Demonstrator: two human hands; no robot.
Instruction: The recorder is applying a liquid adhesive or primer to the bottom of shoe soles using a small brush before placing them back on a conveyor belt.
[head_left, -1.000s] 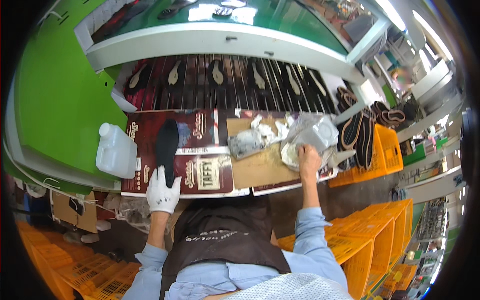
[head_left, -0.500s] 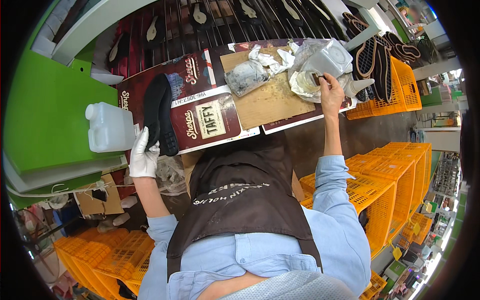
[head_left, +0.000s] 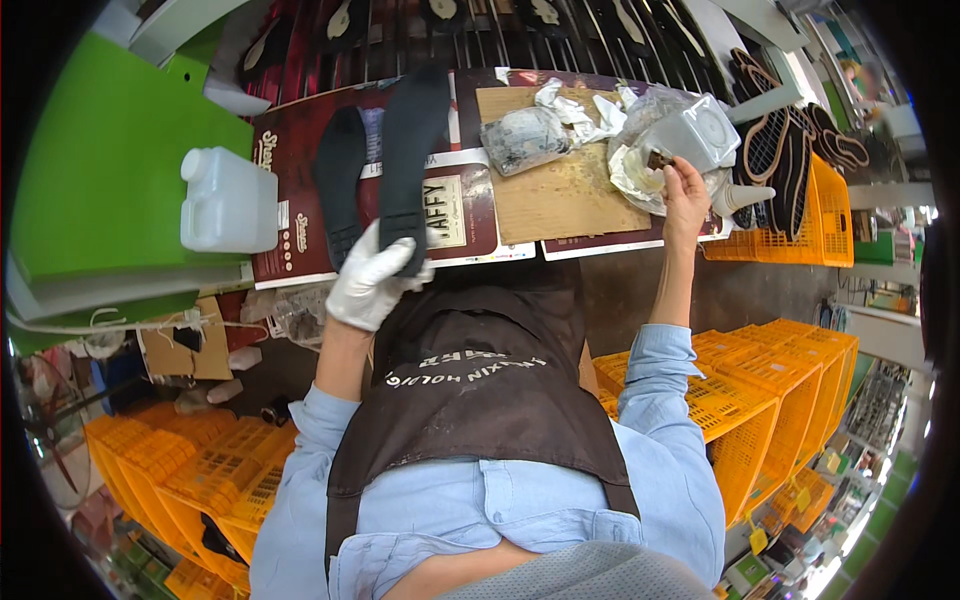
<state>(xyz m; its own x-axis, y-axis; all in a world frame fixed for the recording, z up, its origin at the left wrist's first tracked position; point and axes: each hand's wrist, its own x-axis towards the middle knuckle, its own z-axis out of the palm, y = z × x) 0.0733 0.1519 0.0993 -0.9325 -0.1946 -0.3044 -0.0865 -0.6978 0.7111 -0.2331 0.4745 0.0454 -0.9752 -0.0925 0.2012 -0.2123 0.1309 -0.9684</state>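
Note:
A black shoe sole [head_left: 415, 150] is lifted at its heel end by my white-gloved left hand [head_left: 372, 280], with the thumb on top and its long flat face turned up. A second black sole [head_left: 342, 175] lies on the cardboard just to its left. Over at the right, the bare fingers of my right hand [head_left: 685, 190] are pinched at the mouth of a plastic-wrapped tub [head_left: 632, 178]. Something small and dark shows at those fingertips; its kind is too small to make out. Beside the tub stand a clear square plastic container [head_left: 705, 130] and a white nozzle [head_left: 750, 197].
A white jug [head_left: 230, 205] stands left of the soles. A smeared bottle [head_left: 525, 140] and crumpled white paper [head_left: 580, 110] lie on a stained board [head_left: 560, 210]. Behind runs a roller rack [head_left: 480, 50] carrying soles. Orange crates [head_left: 740, 390] flank me; more soles [head_left: 775, 150] hang over one.
My left hand has moved right, raising one sole off the other and over the cardboard. My right hand stays at the tub. The whole view has shifted slightly.

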